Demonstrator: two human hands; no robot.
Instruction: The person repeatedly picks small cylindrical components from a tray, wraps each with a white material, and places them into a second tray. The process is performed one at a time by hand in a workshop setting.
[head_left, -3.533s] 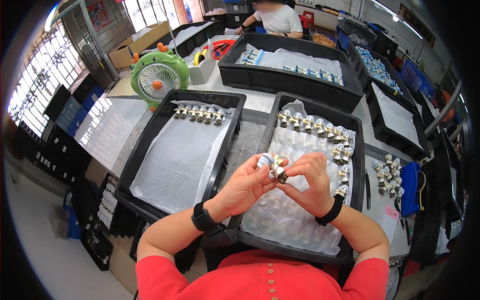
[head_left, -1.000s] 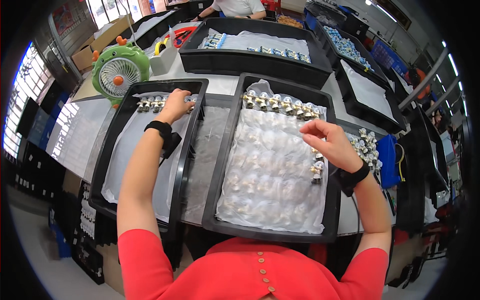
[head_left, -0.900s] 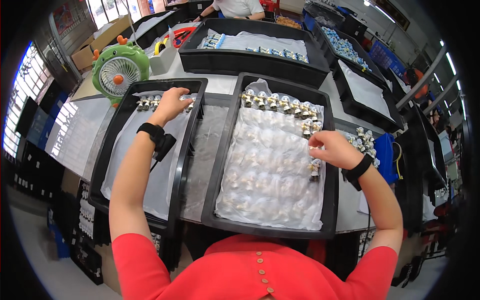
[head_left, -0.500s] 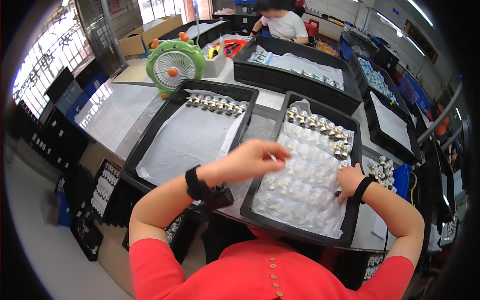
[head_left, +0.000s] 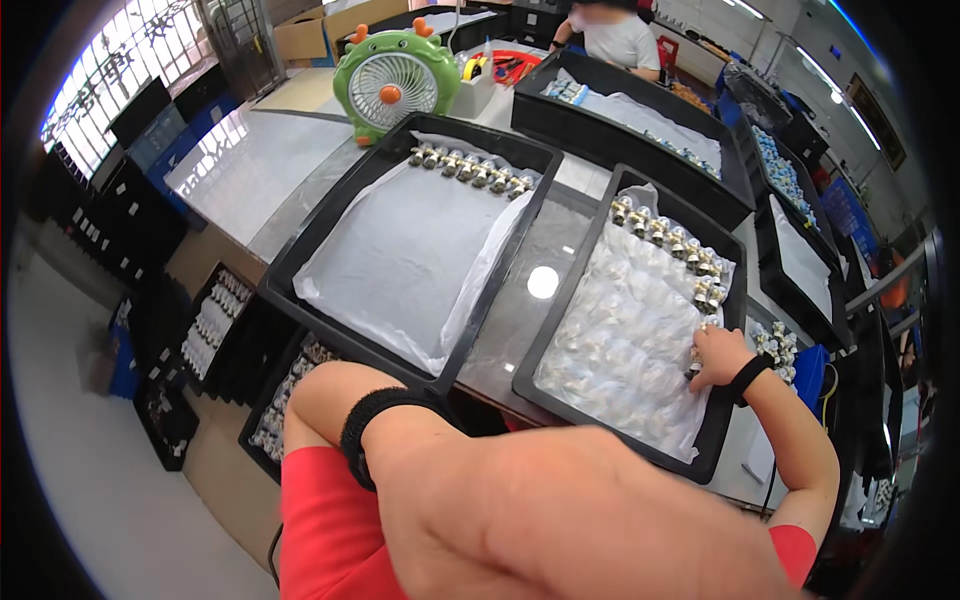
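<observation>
At right tray (head_left: 727,430) | right hand (head_left: 716,357) fingers closing on part (head_left: 697,356) | left hand (head_left: 560,520) blurred, grip unclear | step: pick-up; next: lift clear

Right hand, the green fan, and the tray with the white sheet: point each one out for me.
right hand (head_left: 716,358), head view, on the back of the hand.
green fan (head_left: 392,72), head view, on its round front grille.
tray with the white sheet (head_left: 300,258), head view, on its black left rim.

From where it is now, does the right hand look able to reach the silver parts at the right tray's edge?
Probably yes: the right hand already rests beside those silver parts in the right tray, nothing between.
</observation>
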